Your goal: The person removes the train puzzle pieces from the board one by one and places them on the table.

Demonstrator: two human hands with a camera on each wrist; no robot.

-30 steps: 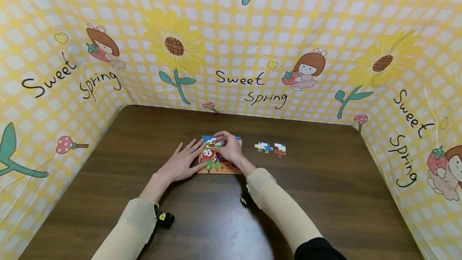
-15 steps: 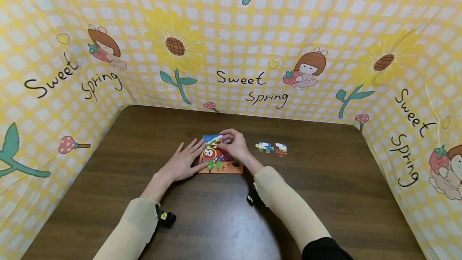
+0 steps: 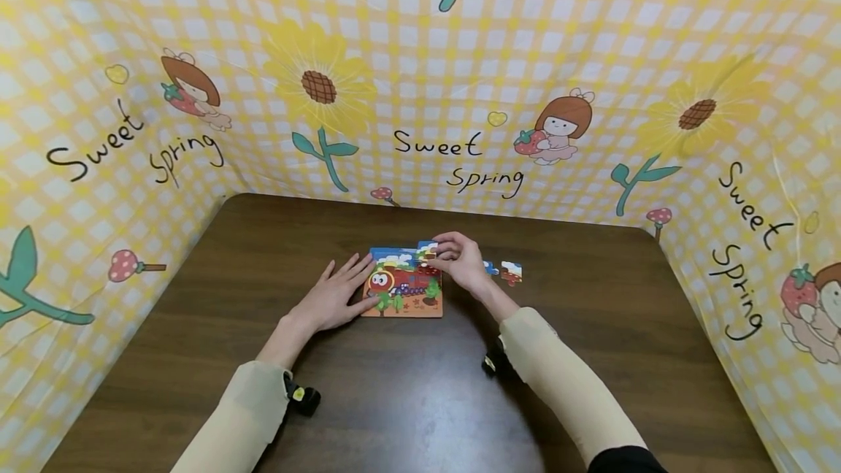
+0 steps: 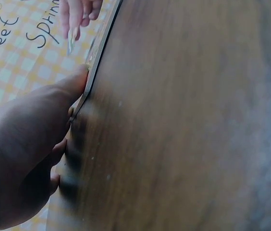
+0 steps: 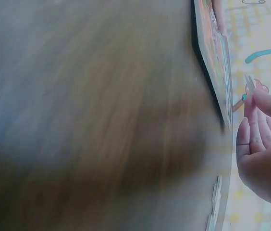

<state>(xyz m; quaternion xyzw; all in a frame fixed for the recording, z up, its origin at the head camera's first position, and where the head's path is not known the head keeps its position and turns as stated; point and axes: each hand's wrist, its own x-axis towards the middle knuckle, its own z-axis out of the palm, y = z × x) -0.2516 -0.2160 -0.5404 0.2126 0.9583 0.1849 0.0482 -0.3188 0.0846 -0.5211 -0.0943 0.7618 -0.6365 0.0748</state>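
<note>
A flat jigsaw puzzle (image 3: 414, 305) with a red cartoon train lies on the table. My left hand (image 3: 326, 298) rests at its left side, fingers spread, with the thumb touching the lower left part; the left wrist view shows that hand (image 4: 34, 139) along the board's edge. Between thumb and finger, my right hand (image 3: 465, 263) pinches a puzzle piece (image 3: 427, 250) over the board's upper right corner. In the right wrist view the piece (image 5: 249, 83) appears thin and edge-on, raised off the board, above the right hand's (image 5: 265, 144) curled fingers.
Right of the board lie two loose puzzle pieces: one (image 3: 512, 272) in full sight, another (image 3: 490, 268) partly behind my right hand. A brown wooden table (image 3: 394, 400) carries everything. Yellow checked cloth (image 3: 434, 79) hangs around its back and sides.
My right hand has moved rightward across the board, carrying the pinched piece to the upper right corner and uncovering the picture. It now partly covers one loose piece. The left hand stays put.
</note>
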